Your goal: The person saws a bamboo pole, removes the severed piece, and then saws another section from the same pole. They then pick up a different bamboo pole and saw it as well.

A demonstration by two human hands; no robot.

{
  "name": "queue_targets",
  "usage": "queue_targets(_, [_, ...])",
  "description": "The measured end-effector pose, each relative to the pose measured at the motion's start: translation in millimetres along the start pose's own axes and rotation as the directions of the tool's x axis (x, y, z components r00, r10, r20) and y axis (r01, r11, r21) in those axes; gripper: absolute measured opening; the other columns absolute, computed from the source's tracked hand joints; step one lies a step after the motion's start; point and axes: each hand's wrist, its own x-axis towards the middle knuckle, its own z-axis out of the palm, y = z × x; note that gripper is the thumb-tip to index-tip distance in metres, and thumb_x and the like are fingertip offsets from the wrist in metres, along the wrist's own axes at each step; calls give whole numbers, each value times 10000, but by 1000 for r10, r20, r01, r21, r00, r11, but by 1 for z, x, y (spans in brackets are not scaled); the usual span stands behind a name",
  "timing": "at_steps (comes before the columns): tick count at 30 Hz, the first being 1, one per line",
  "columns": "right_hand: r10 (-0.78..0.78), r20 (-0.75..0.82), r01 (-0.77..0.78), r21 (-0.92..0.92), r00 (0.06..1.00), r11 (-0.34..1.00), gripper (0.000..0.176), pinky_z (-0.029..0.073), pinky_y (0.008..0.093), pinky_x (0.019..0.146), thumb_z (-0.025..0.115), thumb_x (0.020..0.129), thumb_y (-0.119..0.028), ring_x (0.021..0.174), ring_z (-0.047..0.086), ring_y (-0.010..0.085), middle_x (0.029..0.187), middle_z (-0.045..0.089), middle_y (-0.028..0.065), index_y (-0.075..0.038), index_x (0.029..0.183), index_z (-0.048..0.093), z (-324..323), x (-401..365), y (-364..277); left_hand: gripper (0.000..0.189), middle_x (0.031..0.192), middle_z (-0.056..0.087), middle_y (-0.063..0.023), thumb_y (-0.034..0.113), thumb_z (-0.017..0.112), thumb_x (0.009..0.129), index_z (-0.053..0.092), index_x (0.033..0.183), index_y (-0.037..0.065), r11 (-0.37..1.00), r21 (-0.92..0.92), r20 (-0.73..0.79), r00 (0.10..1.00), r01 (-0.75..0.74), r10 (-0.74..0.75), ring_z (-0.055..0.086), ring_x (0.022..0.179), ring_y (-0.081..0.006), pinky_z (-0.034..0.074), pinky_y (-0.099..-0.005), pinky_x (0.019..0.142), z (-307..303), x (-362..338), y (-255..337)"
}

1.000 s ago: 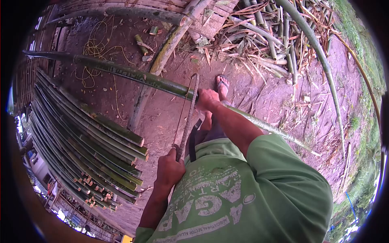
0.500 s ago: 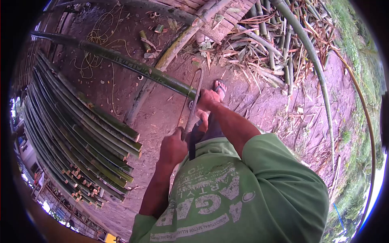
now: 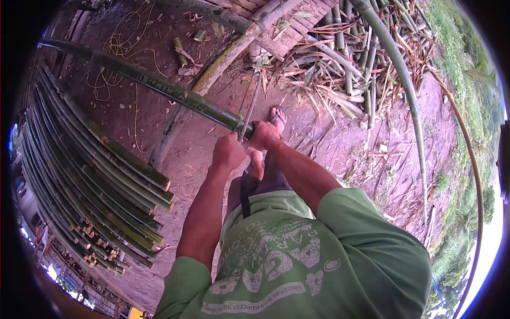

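A long green bamboo pole point(image 3: 175, 94) runs from the upper left to its near end in front of me, resting across a thinner pole. My right hand point(image 3: 263, 136) is closed around that near end. My left hand point(image 3: 229, 151) is closed on the handle end of a bow saw point(image 3: 251, 108), its handle hidden in the fist. The saw's narrow curved frame points away from me and crosses the pole close beside my right hand. How deep the blade sits in the bamboo cannot be made out.
Several cut bamboo poles point(image 3: 98, 170) lie stacked at the left. The supporting pole point(image 3: 212, 74) slants across the dirt ground. Bamboo scraps and dry leaves point(image 3: 340, 64) are heaped at the upper right, with a long bent pole point(image 3: 404, 80) nearby. Yellow cord point(image 3: 119, 42) lies loose behind.
My left hand has pushed the saw forward, away from my body, and now sits close to the pole and my right hand. My right hand still grips the bamboo end. The view has shifted slightly.
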Motion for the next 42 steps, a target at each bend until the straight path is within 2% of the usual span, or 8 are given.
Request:
queue_targets(3, [8, -15, -8, 16, 1000, 1000, 516, 479, 408, 902, 709, 631, -388, 1003, 643, 310, 996, 686, 150, -121, 1070, 663, -7, -7, -4, 265, 829, 636, -289, 100, 590, 747, 614, 980, -23, 987, -143, -14, 998, -67, 66, 621, 821, -459, 502, -513, 727, -12, -24, -5])
queue_targets(10, [34, 4, -34, -41, 999, 999, 445, 498, 408, 887, 706, 655, -293, 1017, 641, 307, 1039, 677, 138, -136, 1068, 649, -6, -21, -12, 299, 729, 596, -275, 55, 574, 707, 606, 992, -27, 983, -48, 164, 972, 179, -169, 625, 707, -421, 498, -478, 616, -62, -216, -34])
queue_targets(15, [34, -25, -35, -45, 999, 998, 422, 502, 416, 880, 678, 672, -269, 1013, 642, 313, 1035, 677, 150, -125, 1068, 647, -8, -17, -15, 220, 750, 609, -271, 69, 563, 720, 591, 919, -22, 983, -170, -64, 996, -74, 64, 611, 752, -459, 490, -502, 652, -13, -62, -30])
queue_targets(23, [19, -94, -26, -70, 995, 997, 423, 514, 418, 853, 658, 676, -219, 1004, 645, 321, 1033, 672, 166, -101, 1081, 630, -9, -31, -18, 288, 731, 604, -291, 86, 569, 715, 602, 975, -34, 990, -116, 68, 995, 82, -75, 628, 722, -444, 492, -526, 679, -63, -191, -14])
queue_targets(28, [33, -78, -37, -59, 996, 998, 422, 516, 412, 860, 647, 707, -228, 1021, 643, 310, 1040, 673, 158, -112, 1112, 616, -10, -25, -15, 286, 813, 595, -312, 90, 558, 704, 619, 958, -26, 994, -110, -77, 997, 6, -14, 609, 811, -459, 486, -488, 685, -24, -52, 1])
queue_targets(35, [72, -96, -76, -41, 993, 996, 538, 498, 418, 896, 684, 641, -275, 1026, 635, 312, 1070, 662, 159, -140, 1154, 599, -28, -3, 2, 232, 754, 609, -267, 85, 567, 721, 594, 931, -10, 955, -94, 98, 957, 280, -271, 615, 737, -437, 482, -511, 668, -59, -229, -24])
queue_targets(38, [46, -160, -46, 2, 986, 999, 570, 510, 428, 872, 707, 628, -285, 1012, 640, 318, 1075, 666, 147, -126, 1164, 594, -48, -2, 10, 247, 741, 609, -259, 102, 582, 724, 587, 946, -5, 952, -108, 180, 947, 287, -266, 614, 728, -438, 488, -507, 656, -74, -255, -28])
queue_targets(42, [-33, -253, 9, -95, 967, 995, 567, 515, 417, 859, 752, 635, -273, 985, 640, 348, 1036, 660, 201, -49, 1123, 569, -80, 11, 33, 237, 754, 614, -266, 122, 564, 761, 575, 970, 11, 980, -149, -10, 991, 130, -133, 613, 742, -439, 498, -509, 663, -90, -231, -27])
